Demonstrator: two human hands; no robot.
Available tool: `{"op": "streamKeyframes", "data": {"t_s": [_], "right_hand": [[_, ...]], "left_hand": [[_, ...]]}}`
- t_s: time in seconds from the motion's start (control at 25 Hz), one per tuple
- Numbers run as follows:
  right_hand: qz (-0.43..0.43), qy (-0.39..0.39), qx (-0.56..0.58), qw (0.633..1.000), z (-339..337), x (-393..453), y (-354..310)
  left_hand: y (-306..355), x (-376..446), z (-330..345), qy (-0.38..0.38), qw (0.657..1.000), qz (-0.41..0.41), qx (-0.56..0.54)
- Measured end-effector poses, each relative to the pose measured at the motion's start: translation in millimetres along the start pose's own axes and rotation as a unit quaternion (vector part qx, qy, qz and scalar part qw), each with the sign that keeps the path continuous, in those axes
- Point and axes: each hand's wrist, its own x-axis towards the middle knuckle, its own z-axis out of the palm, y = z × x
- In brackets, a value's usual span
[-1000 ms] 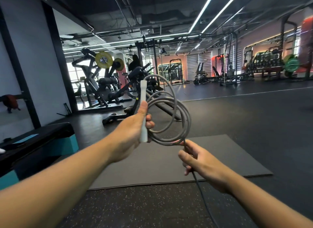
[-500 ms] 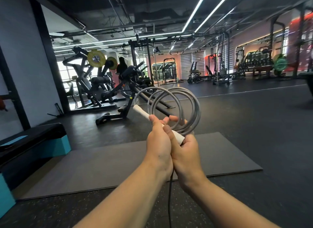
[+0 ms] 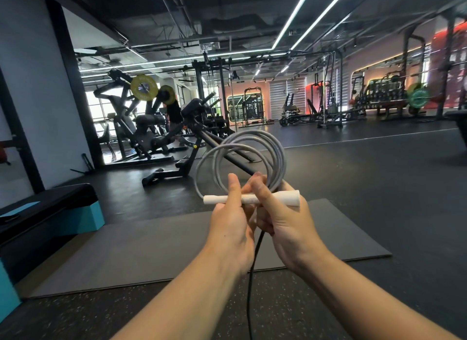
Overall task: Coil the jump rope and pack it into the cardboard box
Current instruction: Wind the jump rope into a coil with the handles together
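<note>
The grey jump rope (image 3: 278, 150) stands in several loops above my hands at the centre of the view. Its white handle (image 3: 288, 197) lies level across both hands. My left hand (image 3: 232, 226) grips the handle's left part, thumb up. My right hand (image 3: 285, 226) holds the right part and pinches the base of the coil. A loose length of rope (image 3: 252, 276) hangs down between my wrists and leaves the frame at the bottom. No cardboard box is in view.
A dark grey exercise mat (image 3: 156, 243) lies on the black gym floor below my hands. A black and teal step bench (image 3: 50, 213) stands at the left. Weight machines (image 3: 141, 127) and racks fill the back of the room.
A second ago my left hand alone held the upright handle and coil while my right held the trailing rope. Both hands have since come together, and the handle has turned level.
</note>
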Motion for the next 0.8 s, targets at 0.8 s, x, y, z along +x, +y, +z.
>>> {"op": "streamKeyframes", "data": {"t_s": [0.8], "right_hand": [[0.003,-0.128,-0.725,0.677,-15,18,-46]], "left_hand": [[80,-1,44,-0.267,0.472,0.147,0.827]]}}
